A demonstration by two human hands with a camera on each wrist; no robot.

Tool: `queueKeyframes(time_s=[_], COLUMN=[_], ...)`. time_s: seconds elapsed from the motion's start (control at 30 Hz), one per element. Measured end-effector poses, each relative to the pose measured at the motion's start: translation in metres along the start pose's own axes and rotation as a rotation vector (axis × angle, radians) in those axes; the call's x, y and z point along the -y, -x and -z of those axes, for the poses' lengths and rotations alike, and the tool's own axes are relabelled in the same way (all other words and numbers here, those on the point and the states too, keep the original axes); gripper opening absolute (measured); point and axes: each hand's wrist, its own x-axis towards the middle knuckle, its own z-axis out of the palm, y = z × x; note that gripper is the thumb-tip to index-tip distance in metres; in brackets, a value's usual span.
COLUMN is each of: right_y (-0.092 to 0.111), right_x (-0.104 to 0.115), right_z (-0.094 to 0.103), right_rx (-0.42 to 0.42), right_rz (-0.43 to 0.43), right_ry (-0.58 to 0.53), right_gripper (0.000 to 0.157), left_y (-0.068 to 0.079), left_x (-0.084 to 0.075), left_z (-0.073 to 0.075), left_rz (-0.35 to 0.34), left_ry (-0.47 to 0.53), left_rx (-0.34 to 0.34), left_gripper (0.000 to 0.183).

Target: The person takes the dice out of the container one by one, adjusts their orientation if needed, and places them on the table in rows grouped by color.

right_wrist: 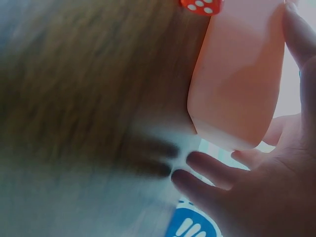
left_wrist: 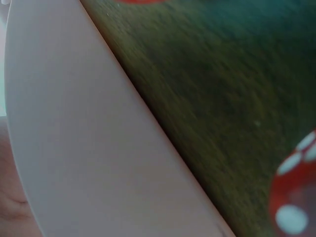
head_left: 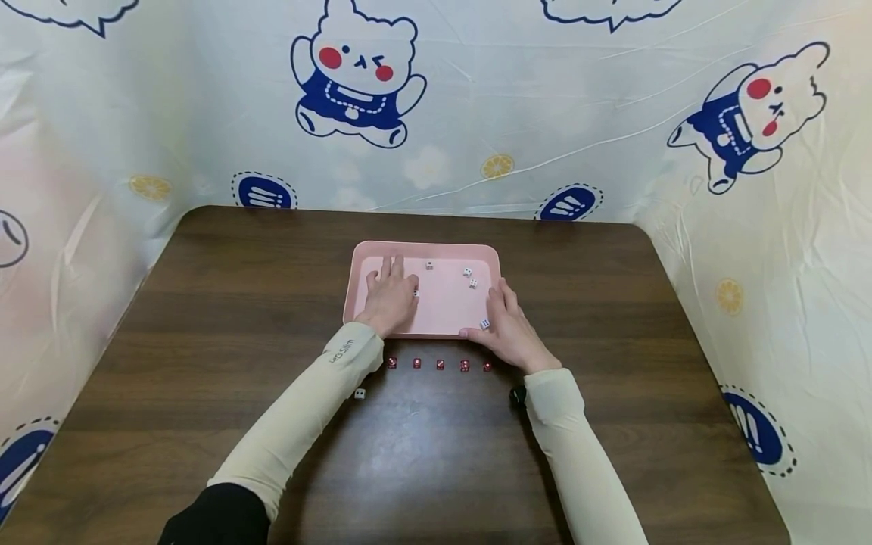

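Note:
My left hand [head_left: 390,297] reaches into the left part of a pink tray [head_left: 443,306], its fingers extended toward the far rim. Right beside its thumb a white die [head_left: 416,293] shows, partly covered. My right hand [head_left: 512,327] rests at the tray's front right corner, thumb along the front rim and fingers loosely extended by the right side. Between that thumb and fingers lies another white die [head_left: 485,324] inside the tray. Several more white dice, such as one die [head_left: 429,265], sit in the tray's middle and right. The right wrist view shows the fingers [right_wrist: 212,170] spread beside the tray.
Several red dice [head_left: 440,365] form a row on the brown table [head_left: 422,454] just in front of the tray. A single white die [head_left: 359,393] lies near the left forearm. A printed plastic sheet [head_left: 463,98] hangs behind and at both sides.

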Motion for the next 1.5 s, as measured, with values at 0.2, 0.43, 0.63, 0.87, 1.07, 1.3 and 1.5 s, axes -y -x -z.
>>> queueKeyframes(time_s=[0.2,0.43,0.63,0.87,1.07,1.3,1.5], right_y=[0.000,-0.001,0.000,0.002,0.002,0.002,0.002], right_x=[0.001,0.000,0.001,0.000,-0.002,0.000,0.001], right_z=[-0.002,-0.003,-0.003,-0.002,-0.001,-0.001,0.000], right_rx=[-0.006,-0.002,0.007,-0.007,-0.014,-0.002,-0.003], right_rz=[0.012,0.018,0.018,0.031,0.026,0.015,0.017], right_ry=[0.025,0.063,0.079,0.069,0.070,0.055,0.044], right_gripper=[0.106,0.106,0.108,0.107,0.107,0.108,0.109], left_y=[0.002,0.006,0.011,0.017,0.022,0.027,0.036], left_x=[0.002,0.003,0.003,0.001,0.001,0.003,0.005], left_z=[0.000,0.002,0.007,0.016,0.021,0.023,0.028], left_rz=[0.002,0.003,-0.010,-0.031,-0.065,-0.087,-0.087], left_ry=[0.006,0.005,0.011,0.022,-0.002,-0.033,-0.036], left_rx=[-0.008,-0.010,-0.015,-0.028,-0.045,-0.041,-0.048], left_gripper=[0.024,0.025,0.024,0.020,0.018,0.019,0.018])
